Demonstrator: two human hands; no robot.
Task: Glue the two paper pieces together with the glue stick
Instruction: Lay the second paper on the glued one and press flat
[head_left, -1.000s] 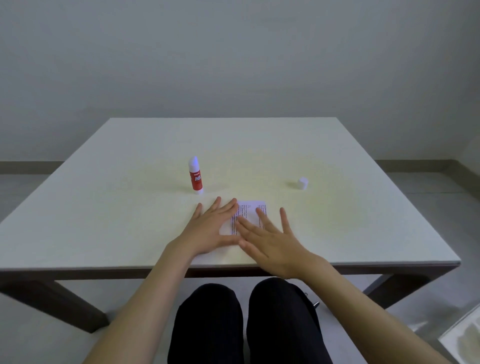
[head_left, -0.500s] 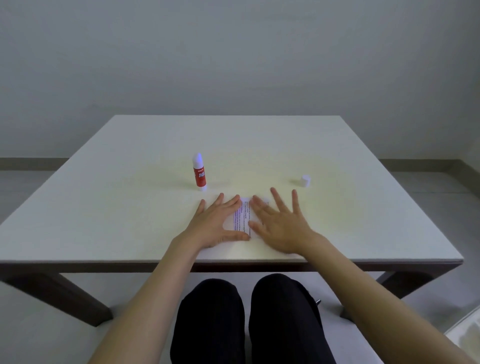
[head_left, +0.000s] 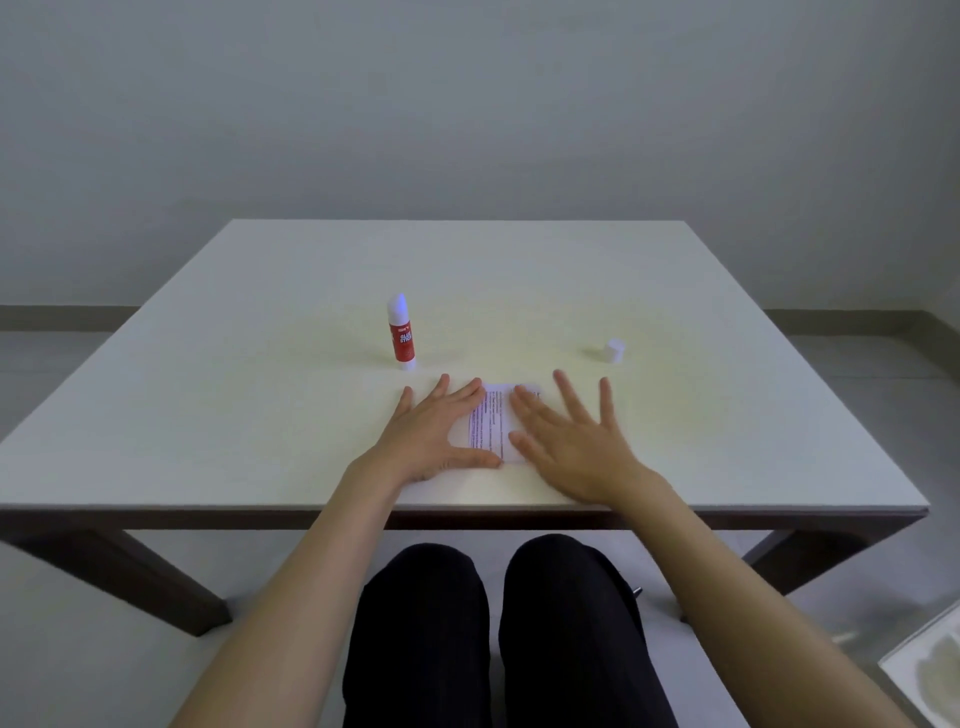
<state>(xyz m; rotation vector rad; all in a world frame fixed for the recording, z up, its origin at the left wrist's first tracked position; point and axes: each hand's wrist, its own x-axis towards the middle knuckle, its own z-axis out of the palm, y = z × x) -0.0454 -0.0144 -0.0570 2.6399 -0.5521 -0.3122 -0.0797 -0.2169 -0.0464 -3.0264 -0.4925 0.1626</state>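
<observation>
Both hands, left hand (head_left: 431, 436) and right hand (head_left: 571, 447), fingers spread flat, are pressing the paper (head_left: 491, 423); right has slid rightward, smoothing the bond.

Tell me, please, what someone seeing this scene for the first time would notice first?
Probably the two hands, left hand and right hand, spread flat over the printed paper near the front edge of the pale table. Next, the red glue stick standing upright and uncapped just behind the left hand, and its small white cap lying apart, behind the right hand.
</observation>
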